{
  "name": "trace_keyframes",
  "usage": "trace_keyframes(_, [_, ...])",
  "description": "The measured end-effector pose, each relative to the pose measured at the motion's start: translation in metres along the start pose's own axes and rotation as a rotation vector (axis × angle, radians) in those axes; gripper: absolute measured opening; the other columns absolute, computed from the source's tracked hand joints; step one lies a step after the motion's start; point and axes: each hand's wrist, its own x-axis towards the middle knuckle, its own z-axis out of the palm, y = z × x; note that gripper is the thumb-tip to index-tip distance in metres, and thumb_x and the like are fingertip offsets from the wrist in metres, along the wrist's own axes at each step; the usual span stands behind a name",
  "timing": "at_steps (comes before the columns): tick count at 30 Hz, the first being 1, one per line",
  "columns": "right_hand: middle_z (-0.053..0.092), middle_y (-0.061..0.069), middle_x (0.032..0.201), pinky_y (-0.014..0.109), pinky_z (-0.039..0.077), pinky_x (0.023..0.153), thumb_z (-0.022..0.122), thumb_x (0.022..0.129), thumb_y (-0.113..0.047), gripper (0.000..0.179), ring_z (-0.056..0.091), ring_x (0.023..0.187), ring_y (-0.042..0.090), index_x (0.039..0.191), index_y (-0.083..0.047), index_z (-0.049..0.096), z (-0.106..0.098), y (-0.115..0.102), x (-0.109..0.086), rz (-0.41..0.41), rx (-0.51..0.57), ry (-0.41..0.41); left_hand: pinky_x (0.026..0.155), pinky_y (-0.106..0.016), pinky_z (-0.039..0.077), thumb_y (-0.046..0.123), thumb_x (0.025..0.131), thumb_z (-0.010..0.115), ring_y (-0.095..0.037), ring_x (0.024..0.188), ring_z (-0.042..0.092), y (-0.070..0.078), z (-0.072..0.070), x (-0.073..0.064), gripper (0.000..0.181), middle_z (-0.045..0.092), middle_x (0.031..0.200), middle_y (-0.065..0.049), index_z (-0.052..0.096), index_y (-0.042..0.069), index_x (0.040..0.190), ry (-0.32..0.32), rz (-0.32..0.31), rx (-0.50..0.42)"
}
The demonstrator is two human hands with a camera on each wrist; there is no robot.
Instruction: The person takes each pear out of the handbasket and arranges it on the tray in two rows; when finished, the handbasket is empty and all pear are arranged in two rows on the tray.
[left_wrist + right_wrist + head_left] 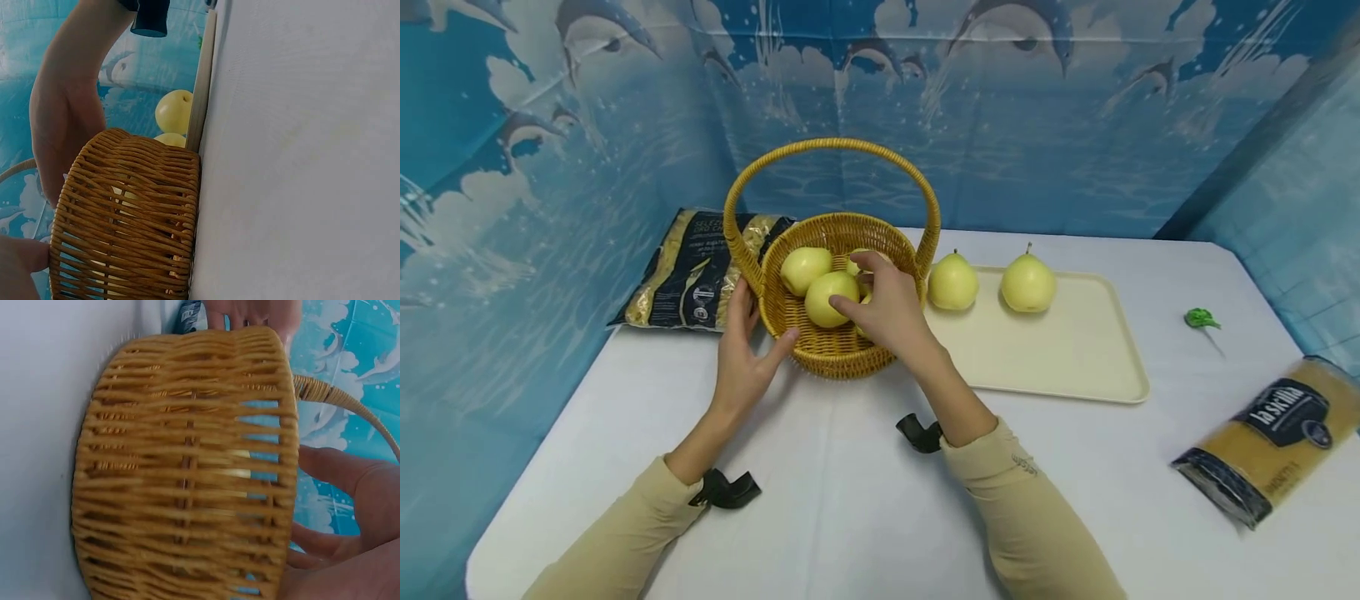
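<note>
A woven wicker basket [842, 367] with a tall arched handle [832, 143] stands on the white table. Several round, yellow-green fruits [826, 304] lie in it, looking like pears. My left hand [741, 358] rests against the basket's left side, thumb tip at the front rim and fingers reaching along the outside wall. My right hand [891, 308] reaches over the right rim, thumb and forefinger spread apart above the fruits. Its other fingers are partly hidden inside. Two pears [953, 282] [1028, 283] stand stem-up on a cream tray [1052, 358], right of the basket.
Behind the basket at left lies a black and gold pasta bag [692, 275]. A spaghetti packet [1273, 437] lies at the table's right, below a small green item [1201, 317]. A dolphin-print curtain [850, 100] closes off the back.
</note>
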Motion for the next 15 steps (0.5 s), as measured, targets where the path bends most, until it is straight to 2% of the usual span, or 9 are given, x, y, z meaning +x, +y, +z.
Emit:
trace_keyframes(4, [0.064, 0.017, 0.145, 0.053, 0.048, 0.115, 0.080, 0.095, -0.025, 0.069, 0.062, 0.132, 0.033, 0.155, -0.007, 0.051, 0.006, -0.004, 0.002, 0.010, -0.077, -0.009, 0.132, -0.044, 0.027, 0.013, 0.097, 0.073, -0.017, 0.162, 0.020, 0.000, 0.001, -0.001, 0.097, 0.017, 0.176, -0.003, 0.011, 0.018, 0.171, -0.003, -0.005, -0.002])
trace_keyframes(7, [0.066, 0.014, 0.141, 0.056, 0.047, 0.114, 0.083, 0.093, -0.028, 0.070, 0.061, 0.130, 0.033, 0.153, -0.008, 0.053, 0.013, -0.004, 0.005, 0.013, -0.134, 0.015, 0.132, -0.043, 0.028, 0.014, 0.097, 0.073, -0.018, 0.162, 0.020, 0.000, 0.002, 0.000, 0.097, 0.017, 0.176, -0.005, 0.010, 0.017, 0.171, -0.004, -0.002, -0.003])
trace_keyframes(11, [0.064, 0.010, 0.145, 0.055, 0.049, 0.111, 0.088, 0.088, -0.033, 0.075, 0.061, 0.132, 0.032, 0.151, -0.008, 0.056, 0.024, -0.002, 0.009, -0.007, -0.217, 0.042, 0.132, -0.044, 0.028, 0.014, 0.098, 0.073, -0.020, 0.162, 0.020, 0.000, 0.002, 0.001, 0.096, 0.016, 0.176, -0.006, 0.011, 0.015, 0.171, -0.001, 0.000, -0.006])
trace_keyframes(15, [0.063, 0.008, 0.146, 0.052, 0.050, 0.112, 0.090, 0.085, -0.034, 0.077, 0.061, 0.132, 0.031, 0.150, -0.009, 0.057, 0.034, -0.002, 0.011, -0.048, -0.317, 0.013, 0.132, -0.046, 0.027, 0.015, 0.098, 0.073, -0.021, 0.163, 0.018, -0.001, -0.001, -0.001, 0.096, 0.015, 0.177, -0.006, 0.011, 0.015, 0.171, 0.003, -0.012, -0.005])
